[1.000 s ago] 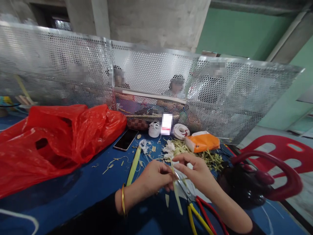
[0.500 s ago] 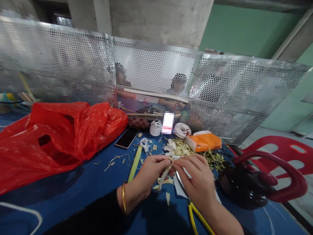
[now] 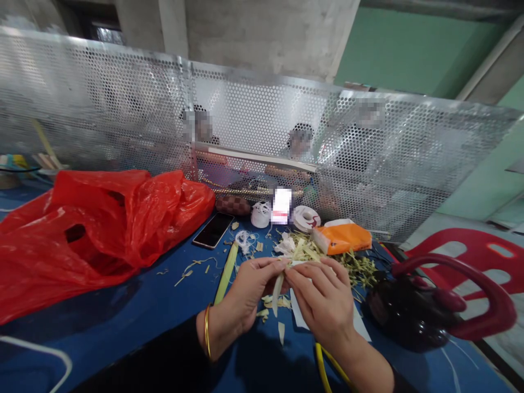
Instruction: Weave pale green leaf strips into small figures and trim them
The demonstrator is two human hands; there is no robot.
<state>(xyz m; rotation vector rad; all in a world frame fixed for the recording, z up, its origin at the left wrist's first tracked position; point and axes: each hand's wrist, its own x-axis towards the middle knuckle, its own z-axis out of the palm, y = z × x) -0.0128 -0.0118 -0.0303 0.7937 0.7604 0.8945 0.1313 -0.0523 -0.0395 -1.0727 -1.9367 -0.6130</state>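
Observation:
Over the blue table, my left hand [image 3: 250, 289] and my right hand [image 3: 323, 297] meet at the fingertips. Both pinch a pale, narrow leaf strip [image 3: 277, 297], whose free end hangs down between them. The exact spot where they grip it is partly hidden by the fingers. A yellow-handled cutting tool [image 3: 322, 367] lies below my right wrist, its metal part covered by the hand. White paper [image 3: 300, 310] rests under my right hand. Beyond the fingertips is a pile of pale and green leaf scraps [image 3: 305, 248]. A long green leaf piece [image 3: 227, 270] lies beside my left hand.
A dark kettle [image 3: 409, 311] with a red handle stands at the right. Red plastic bags [image 3: 102, 224] spread over the left. Behind sit a phone [image 3: 213, 230], a ribbon roll [image 3: 306, 218] and an orange tissue pack [image 3: 344, 237]. A perforated metal screen [image 3: 254, 109] separates people opposite.
My right hand has turned and shifted slightly left, now hiding the tool's metal part. The strip's hanging end has swung a little to the right and hangs straighter.

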